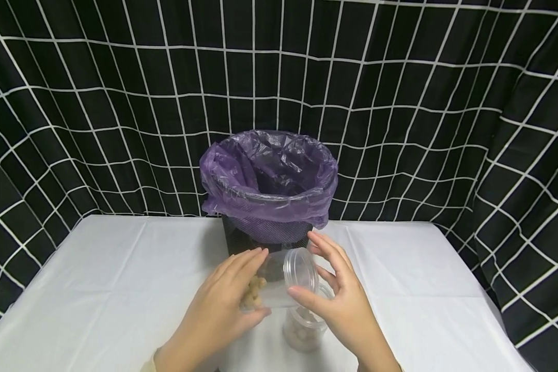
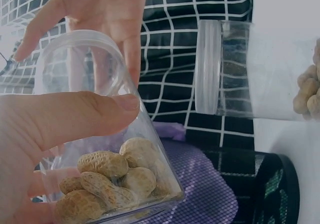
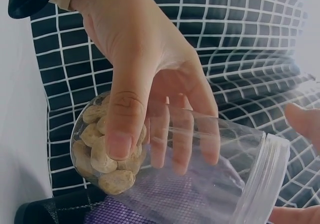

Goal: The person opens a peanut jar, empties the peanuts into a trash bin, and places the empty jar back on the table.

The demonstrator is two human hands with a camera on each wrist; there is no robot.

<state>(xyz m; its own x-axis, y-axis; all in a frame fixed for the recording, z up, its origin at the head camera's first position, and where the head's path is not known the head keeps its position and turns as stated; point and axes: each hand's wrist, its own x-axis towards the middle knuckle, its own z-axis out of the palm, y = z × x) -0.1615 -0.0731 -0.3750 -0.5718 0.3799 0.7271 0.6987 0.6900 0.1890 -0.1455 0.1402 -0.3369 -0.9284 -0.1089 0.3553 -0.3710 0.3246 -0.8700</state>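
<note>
My left hand (image 1: 223,294) grips a clear plastic jar (image 1: 279,276) tipped on its side, its ridged end toward the right. Peanuts in shells (image 2: 107,179) are gathered at the jar's other end, under the left hand. The left thumb (image 3: 122,114) lies across the jar, with its fingers round the far side. Around the ridged end (image 3: 265,184), my right hand (image 1: 337,281) has its thumb and fingers spread apart; whether they touch is unclear. Below stands a second clear jar (image 1: 304,330) holding peanuts, partly hidden by the first jar and right hand.
A black mesh bin (image 1: 239,240) lined with a purple plastic bag (image 1: 269,209) stands just beyond the hands. White cloth covers the table (image 1: 116,279). Black fabric with a white grid (image 1: 279,77) hangs at the back and both sides.
</note>
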